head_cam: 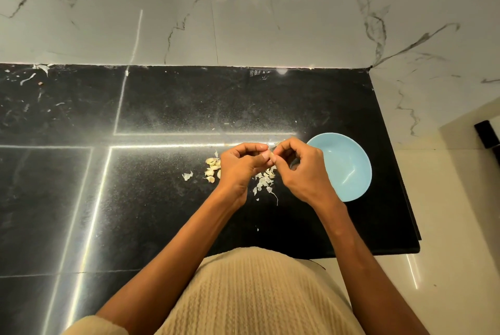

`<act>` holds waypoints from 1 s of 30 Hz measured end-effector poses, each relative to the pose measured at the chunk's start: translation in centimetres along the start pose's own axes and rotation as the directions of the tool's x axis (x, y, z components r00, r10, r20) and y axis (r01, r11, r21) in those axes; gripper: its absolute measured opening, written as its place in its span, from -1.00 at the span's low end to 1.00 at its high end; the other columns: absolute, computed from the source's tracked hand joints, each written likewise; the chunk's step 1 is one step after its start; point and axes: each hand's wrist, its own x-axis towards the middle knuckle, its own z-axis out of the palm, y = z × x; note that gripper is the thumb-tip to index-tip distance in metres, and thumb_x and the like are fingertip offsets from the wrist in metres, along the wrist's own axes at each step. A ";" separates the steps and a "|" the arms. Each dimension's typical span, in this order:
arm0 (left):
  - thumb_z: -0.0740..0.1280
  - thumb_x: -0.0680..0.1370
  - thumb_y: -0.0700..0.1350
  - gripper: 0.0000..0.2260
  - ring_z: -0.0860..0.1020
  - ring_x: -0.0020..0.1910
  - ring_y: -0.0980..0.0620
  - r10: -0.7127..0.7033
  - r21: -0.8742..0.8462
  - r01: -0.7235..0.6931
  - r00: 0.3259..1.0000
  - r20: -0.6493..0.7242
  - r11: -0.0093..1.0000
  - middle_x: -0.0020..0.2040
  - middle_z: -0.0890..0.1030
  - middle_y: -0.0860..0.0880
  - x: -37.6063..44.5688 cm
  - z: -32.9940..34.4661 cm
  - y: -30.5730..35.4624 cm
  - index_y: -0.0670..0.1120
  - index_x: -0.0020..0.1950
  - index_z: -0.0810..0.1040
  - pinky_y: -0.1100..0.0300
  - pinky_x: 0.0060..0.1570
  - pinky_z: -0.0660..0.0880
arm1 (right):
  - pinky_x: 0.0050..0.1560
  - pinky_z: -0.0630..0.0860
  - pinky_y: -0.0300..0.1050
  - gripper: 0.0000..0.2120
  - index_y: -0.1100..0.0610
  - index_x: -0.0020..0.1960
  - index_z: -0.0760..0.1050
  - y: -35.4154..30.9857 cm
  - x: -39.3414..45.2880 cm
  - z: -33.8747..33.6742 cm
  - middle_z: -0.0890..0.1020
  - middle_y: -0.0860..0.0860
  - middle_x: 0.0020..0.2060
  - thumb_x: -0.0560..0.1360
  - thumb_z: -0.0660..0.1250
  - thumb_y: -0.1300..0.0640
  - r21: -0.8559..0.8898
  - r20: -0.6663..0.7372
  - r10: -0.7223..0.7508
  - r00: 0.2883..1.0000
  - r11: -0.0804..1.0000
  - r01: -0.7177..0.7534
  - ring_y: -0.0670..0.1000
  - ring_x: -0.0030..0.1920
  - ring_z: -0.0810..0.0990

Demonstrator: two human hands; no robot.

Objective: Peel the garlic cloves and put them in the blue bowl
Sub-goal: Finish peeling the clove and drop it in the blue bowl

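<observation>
Garlic clove (pixel 270 155) is pinched between the curled fingers of left hand (pixel 239 165) and right hand (pixel 300 169), beside the blue bowl (pixel 349 169).

The clove (pixel 270 154) is almost wholly covered by the fingertips of both hands. The left hand (pixel 238 165) hides part of the garlic pile (pixel 212 168). The right hand (pixel 303 169) covers the bowl's (pixel 349 167) near-left rim.
</observation>
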 end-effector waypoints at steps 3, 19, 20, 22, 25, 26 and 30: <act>0.40 0.49 -0.46 -0.90 0.71 -0.16 -0.09 -0.022 -0.007 0.023 0.999 0.023 1.000 -0.11 0.68 -0.21 0.0 0.2 -0.1 -0.33 -0.04 0.62 0.20 -0.12 0.65 | -0.16 0.64 -0.24 -0.93 0.10 -0.01 0.69 0.7 -0.3 -0.2 0.71 -0.07 -0.18 0.51 0.50 0.15 -0.040 -0.035 -0.042 0.999 0.998 0.041 -0.09 -0.20 0.65; 0.44 0.40 -0.49 -0.72 0.71 -0.17 -0.09 -0.075 -0.070 0.079 0.995 0.061 0.994 -0.10 0.70 -0.26 -0.1 -0.6 0.3 -0.29 0.07 0.58 0.19 -0.18 0.65 | -0.33 0.52 -0.36 -0.90 0.13 -0.04 0.73 0.4 -0.1 -0.1 0.70 0.00 -0.20 0.44 0.57 0.21 0.271 -0.027 0.112 0.993 0.957 -0.101 -0.04 -0.23 0.66; 0.44 0.40 -0.50 -0.73 0.71 -0.18 -0.09 -0.079 -0.077 0.083 0.995 0.055 0.994 -0.12 0.69 -0.25 0.0 -0.6 0.3 -0.29 0.05 0.58 0.19 -0.19 0.65 | -0.37 0.52 -0.35 -0.89 0.15 -0.05 0.73 0.3 -0.2 -0.1 0.71 0.01 -0.21 0.44 0.58 0.19 0.290 -0.025 0.133 0.991 0.950 -0.121 -0.02 -0.24 0.66; 0.44 0.39 -0.50 -0.76 0.70 -0.19 -0.08 -0.084 -0.075 0.086 0.996 0.036 0.993 -0.16 0.69 -0.22 0.2 -0.7 0.1 -0.28 0.00 0.60 0.20 -0.20 0.65 | -0.45 0.52 -0.29 -0.87 0.15 -0.06 0.72 0.2 -0.3 -0.2 0.72 0.00 -0.23 0.42 0.59 0.15 0.301 -0.018 0.181 0.983 0.939 -0.167 0.00 -0.25 0.67; 0.44 0.40 -0.50 -0.79 0.70 -0.20 -0.05 -0.073 -0.051 0.073 0.997 0.007 0.996 -0.20 0.69 -0.17 0.5 -0.7 -0.4 -0.27 -0.06 0.61 0.19 -0.19 0.65 | -0.45 0.55 -0.23 -0.89 0.11 -0.11 0.71 0.3 -0.4 -0.5 0.72 -0.04 -0.27 0.40 0.61 0.15 0.294 -0.013 0.250 0.968 0.926 -0.236 -0.01 -0.25 0.70; 0.44 0.40 -0.51 -0.79 0.69 -0.21 -0.05 -0.065 -0.035 0.064 0.998 -0.003 0.997 -0.21 0.68 -0.17 0.6 -0.7 -0.6 -0.26 -0.07 0.62 0.19 -0.17 0.65 | -0.43 0.57 -0.21 -0.90 0.10 -0.13 0.71 0.5 -0.4 -0.6 0.72 -0.03 -0.29 0.40 0.61 0.18 0.295 -0.019 0.275 0.961 0.920 -0.258 -0.01 -0.28 0.70; 0.47 0.40 -0.49 -0.81 0.68 -0.21 -0.02 0.039 0.168 -0.034 0.999 -0.025 0.985 -0.16 0.68 -0.19 1.1 -0.2 -1.7 -0.24 -0.11 0.64 0.19 -0.12 0.64 | -0.30 0.65 -0.18 -0.84 0.03 -0.17 0.71 2.1 -0.8 -1.6 0.71 -0.02 -0.35 0.46 0.54 0.28 0.258 -0.093 0.381 0.920 0.902 -0.347 0.01 -0.35 0.69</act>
